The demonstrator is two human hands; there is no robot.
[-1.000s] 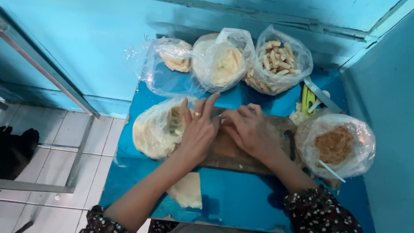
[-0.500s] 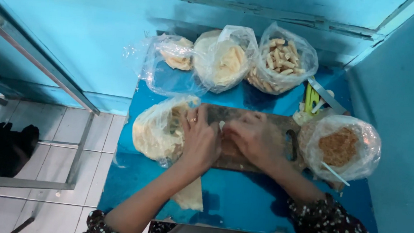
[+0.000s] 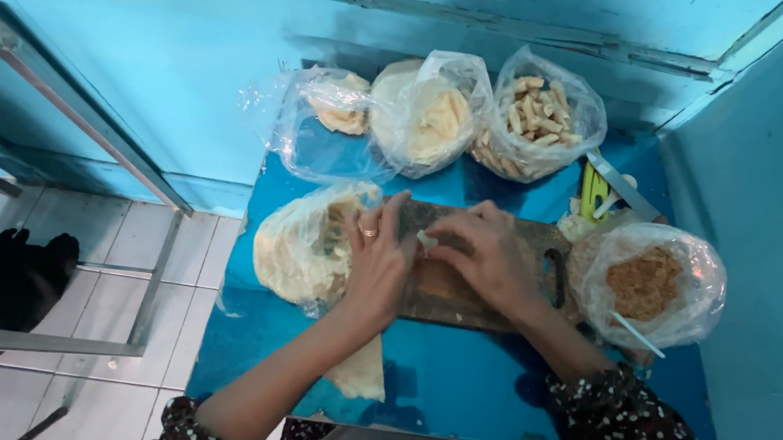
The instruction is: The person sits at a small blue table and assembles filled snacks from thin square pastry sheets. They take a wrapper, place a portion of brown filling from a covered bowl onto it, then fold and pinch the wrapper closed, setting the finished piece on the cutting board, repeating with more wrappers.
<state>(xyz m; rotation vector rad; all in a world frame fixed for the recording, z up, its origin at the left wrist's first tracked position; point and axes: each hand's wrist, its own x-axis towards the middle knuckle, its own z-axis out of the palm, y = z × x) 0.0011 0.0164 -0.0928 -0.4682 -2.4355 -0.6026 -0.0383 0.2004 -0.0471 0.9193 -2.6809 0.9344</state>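
Observation:
Both my hands rest on a dark wooden cutting board (image 3: pixel 459 306) on a small blue table (image 3: pixel 452 386). My left hand (image 3: pixel 376 261), with a ring on one finger, lies palm down on the board's left part, fingers curled inward. My right hand (image 3: pixel 487 257) curls over the board's middle. Between the fingertips of both hands sits a small pale piece of wrapper or dough (image 3: pixel 425 241); most of what they press is hidden under the palms. A clear bag of thin pale round wrappers (image 3: pixel 300 245) lies just left of my left hand.
At the table's back stand three clear bags: a nearly empty one (image 3: pixel 325 120), one with pale sheets (image 3: pixel 429 119), one with short rolled sticks (image 3: pixel 537 119). A bag of brown filling with a spoon (image 3: pixel 645 285) sits right. A pale wrapper piece (image 3: pixel 359 373) lies near the front edge. Blue walls enclose the table.
My left hand's fingers, spread a second ago, have curled in toward the right hand. Both hands have drawn together over the board's middle.

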